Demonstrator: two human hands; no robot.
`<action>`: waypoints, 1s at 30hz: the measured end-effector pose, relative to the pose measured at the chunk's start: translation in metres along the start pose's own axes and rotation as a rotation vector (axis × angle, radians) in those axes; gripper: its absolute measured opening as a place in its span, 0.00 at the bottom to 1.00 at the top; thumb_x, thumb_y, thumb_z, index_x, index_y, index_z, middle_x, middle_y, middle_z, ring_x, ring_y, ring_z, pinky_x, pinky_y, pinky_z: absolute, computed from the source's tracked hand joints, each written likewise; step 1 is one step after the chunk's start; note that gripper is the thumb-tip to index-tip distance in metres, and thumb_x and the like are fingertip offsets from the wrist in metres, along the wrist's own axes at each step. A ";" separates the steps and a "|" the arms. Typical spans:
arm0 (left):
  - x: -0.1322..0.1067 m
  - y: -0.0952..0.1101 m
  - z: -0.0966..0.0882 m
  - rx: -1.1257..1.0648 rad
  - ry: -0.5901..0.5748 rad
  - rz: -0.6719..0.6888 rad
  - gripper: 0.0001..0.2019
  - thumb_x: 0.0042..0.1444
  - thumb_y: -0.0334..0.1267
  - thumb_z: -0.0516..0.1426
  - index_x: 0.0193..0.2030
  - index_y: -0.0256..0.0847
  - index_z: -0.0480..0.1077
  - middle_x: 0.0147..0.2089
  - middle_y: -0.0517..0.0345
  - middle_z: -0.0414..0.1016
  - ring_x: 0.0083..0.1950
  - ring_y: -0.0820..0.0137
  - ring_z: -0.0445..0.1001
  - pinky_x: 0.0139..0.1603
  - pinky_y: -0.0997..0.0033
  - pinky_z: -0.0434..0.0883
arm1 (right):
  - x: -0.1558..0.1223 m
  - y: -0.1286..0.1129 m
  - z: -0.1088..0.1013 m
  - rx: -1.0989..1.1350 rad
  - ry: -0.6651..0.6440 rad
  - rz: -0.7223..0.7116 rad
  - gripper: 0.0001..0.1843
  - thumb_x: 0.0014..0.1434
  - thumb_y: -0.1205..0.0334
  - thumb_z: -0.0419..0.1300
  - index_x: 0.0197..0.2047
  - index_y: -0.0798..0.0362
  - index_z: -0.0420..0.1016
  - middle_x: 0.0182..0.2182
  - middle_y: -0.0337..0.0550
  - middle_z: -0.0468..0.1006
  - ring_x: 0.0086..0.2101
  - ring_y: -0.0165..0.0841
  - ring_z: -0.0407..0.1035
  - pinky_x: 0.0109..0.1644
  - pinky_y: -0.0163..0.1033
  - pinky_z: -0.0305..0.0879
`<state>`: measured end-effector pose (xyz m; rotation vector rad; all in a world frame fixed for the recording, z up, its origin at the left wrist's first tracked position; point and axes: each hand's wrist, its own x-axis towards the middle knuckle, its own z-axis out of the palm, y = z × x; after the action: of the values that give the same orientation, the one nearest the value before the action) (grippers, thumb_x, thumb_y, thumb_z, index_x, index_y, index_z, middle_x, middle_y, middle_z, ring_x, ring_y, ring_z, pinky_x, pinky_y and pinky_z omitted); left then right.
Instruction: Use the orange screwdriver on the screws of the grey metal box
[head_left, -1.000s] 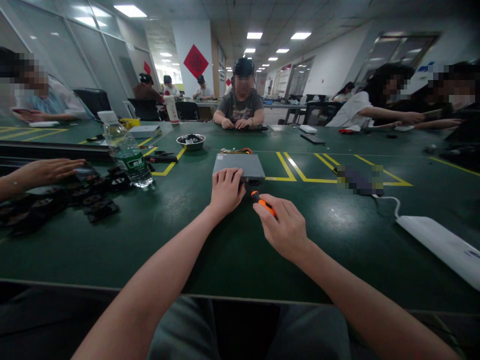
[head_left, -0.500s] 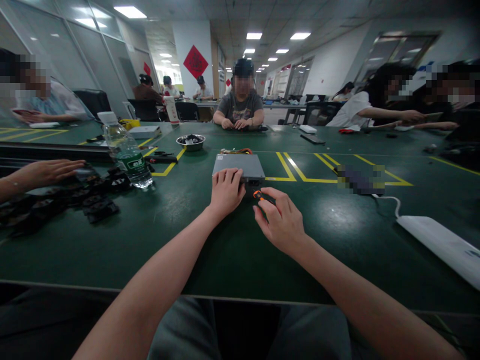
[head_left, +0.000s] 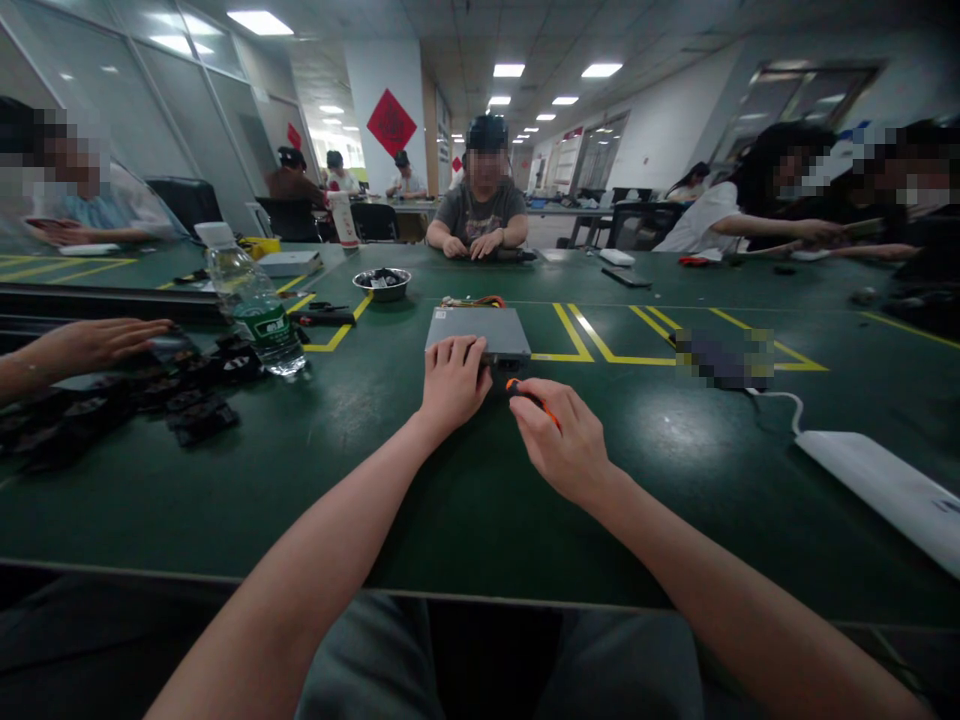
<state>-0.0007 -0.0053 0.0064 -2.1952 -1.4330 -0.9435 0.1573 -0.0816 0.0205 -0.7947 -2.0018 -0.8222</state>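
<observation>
A grey metal power supply unit (head_left: 487,328) lies flat on the green table, with a bundle of coloured wires (head_left: 474,302) at its far side and a socket on its near face. My left hand (head_left: 454,385) grips its near left edge, fingers over the top. Just right of that, my right hand (head_left: 566,435) is closed around a screwdriver (head_left: 534,397) with an orange and black handle. The screwdriver is held in front of the unit's near right corner; its tip is too dark to make out.
To the left stand a water bottle (head_left: 259,310) and a pile of black parts (head_left: 199,415), with another person's hand (head_left: 112,340) over it. A metal bowl (head_left: 382,286) sits beyond. At right lies a white device (head_left: 877,485) with a cable. Someone sits opposite.
The fingers of my right hand have closed further around the screwdriver, and its handle has turned slightly in the grip. My left hand and the power supply unit stay in place.
</observation>
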 end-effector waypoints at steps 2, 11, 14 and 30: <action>0.000 0.000 0.000 0.003 0.003 0.008 0.18 0.57 0.39 0.50 0.55 0.41 0.61 0.54 0.50 0.65 0.55 0.58 0.59 0.55 0.56 0.54 | -0.001 0.000 0.001 0.065 0.035 0.005 0.17 0.56 0.73 0.51 0.48 0.51 0.57 0.45 0.48 0.67 0.45 0.33 0.65 0.42 0.38 0.68; 0.000 0.000 -0.001 0.000 -0.003 0.001 0.19 0.57 0.39 0.50 0.55 0.42 0.60 0.55 0.50 0.65 0.55 0.58 0.59 0.55 0.55 0.54 | 0.002 -0.002 0.000 -0.012 -0.032 -0.083 0.08 0.56 0.71 0.54 0.39 0.50 0.63 0.40 0.43 0.73 0.41 0.30 0.68 0.53 0.48 0.62; 0.000 0.000 0.000 -0.003 -0.004 -0.001 0.18 0.57 0.39 0.49 0.55 0.42 0.60 0.54 0.50 0.64 0.55 0.58 0.59 0.55 0.55 0.54 | 0.004 -0.005 -0.002 -0.003 -0.036 -0.152 0.06 0.56 0.71 0.53 0.36 0.50 0.65 0.38 0.41 0.74 0.42 0.30 0.68 0.54 0.49 0.61; 0.003 0.002 -0.001 -0.020 0.005 -0.040 0.16 0.57 0.40 0.50 0.52 0.44 0.63 0.52 0.52 0.66 0.53 0.58 0.59 0.54 0.56 0.55 | -0.002 -0.002 0.000 0.069 -0.065 -0.257 0.05 0.56 0.70 0.53 0.32 0.51 0.67 0.39 0.42 0.73 0.46 0.32 0.66 0.51 0.45 0.67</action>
<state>0.0015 -0.0053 0.0096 -2.1848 -1.4765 -0.9806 0.1570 -0.0830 0.0179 -0.5375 -2.2083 -0.8754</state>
